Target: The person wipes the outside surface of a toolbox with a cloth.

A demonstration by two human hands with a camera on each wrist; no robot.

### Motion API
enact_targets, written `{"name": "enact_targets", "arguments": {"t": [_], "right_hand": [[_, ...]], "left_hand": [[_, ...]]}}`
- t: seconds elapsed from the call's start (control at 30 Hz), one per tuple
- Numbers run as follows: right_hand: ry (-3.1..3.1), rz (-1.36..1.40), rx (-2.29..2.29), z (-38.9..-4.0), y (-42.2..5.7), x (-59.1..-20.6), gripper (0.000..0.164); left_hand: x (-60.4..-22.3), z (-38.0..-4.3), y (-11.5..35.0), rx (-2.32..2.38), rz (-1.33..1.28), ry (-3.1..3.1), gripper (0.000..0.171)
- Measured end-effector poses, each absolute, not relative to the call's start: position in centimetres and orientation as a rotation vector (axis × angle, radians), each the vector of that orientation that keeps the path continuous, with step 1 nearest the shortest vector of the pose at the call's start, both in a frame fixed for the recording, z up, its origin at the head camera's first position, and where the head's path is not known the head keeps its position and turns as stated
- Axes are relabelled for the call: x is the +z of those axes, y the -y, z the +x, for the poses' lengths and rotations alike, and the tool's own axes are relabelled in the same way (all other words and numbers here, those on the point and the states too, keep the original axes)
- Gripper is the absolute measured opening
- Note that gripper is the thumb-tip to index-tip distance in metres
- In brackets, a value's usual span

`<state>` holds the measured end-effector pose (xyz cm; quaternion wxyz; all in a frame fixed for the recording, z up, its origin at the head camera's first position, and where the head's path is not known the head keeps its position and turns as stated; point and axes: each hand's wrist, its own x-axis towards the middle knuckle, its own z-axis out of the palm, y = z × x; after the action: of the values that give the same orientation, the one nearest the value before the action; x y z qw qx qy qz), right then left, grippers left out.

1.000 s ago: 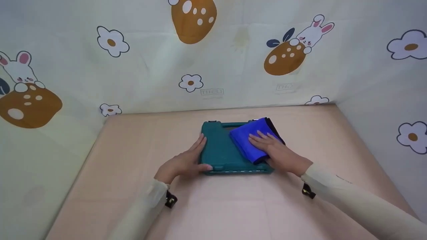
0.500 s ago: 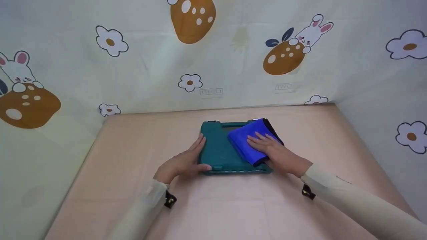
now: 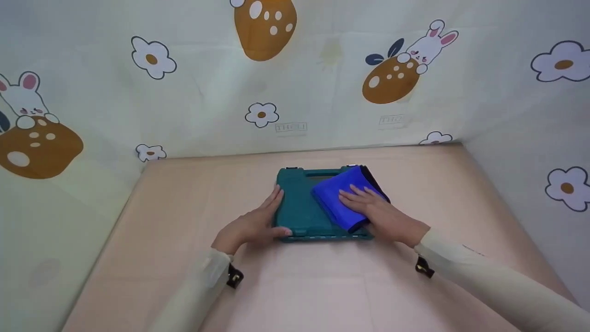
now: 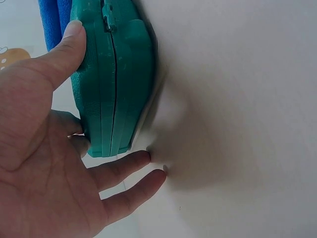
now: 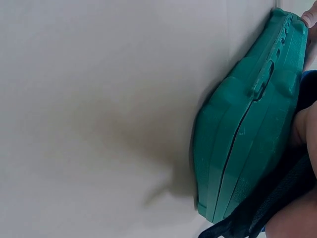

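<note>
A green plastic carrying case (image 3: 297, 198) lies closed on the table, its handle toward the back wall. My left hand (image 3: 253, 226) braces its left side with fairly straight fingers, the thumb on the near left corner. In the left wrist view, that thumb presses the top edge of the case (image 4: 129, 84), while the ring and little fingers reach toward the tabletop. A folded blue cloth (image 3: 327, 193) with black trim covers the right part of the lid. My right hand (image 3: 380, 212) presses flat on it, fingers spread. In the right wrist view, dark trim (image 5: 277, 198) hangs past the case's edge.
The beige tabletop (image 3: 203, 193) stretches around the case. Pale wall cloth (image 3: 207, 92) printed with rabbits, flowers and brown fruit rises along the back and both sides. Dark bands (image 3: 235, 276) sit at both wrists.
My right hand and the blue cloth have slid slightly left and toward the near edge of the lid. The left hand and the case have stayed in place.
</note>
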<state>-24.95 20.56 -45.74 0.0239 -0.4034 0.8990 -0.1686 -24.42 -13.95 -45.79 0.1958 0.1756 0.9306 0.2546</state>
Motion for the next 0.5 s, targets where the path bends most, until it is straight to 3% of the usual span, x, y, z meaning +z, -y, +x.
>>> {"name": "enact_targets", "arguments": {"t": [0.5], "right_hand": [[-2.753, -1.238, -0.486, -24.71, -19.95, -45.17, 0.082]], "left_hand": [[-45.55, -24.35, 13.86, 0.757, 0.464, -2.587, 0.11]]}}
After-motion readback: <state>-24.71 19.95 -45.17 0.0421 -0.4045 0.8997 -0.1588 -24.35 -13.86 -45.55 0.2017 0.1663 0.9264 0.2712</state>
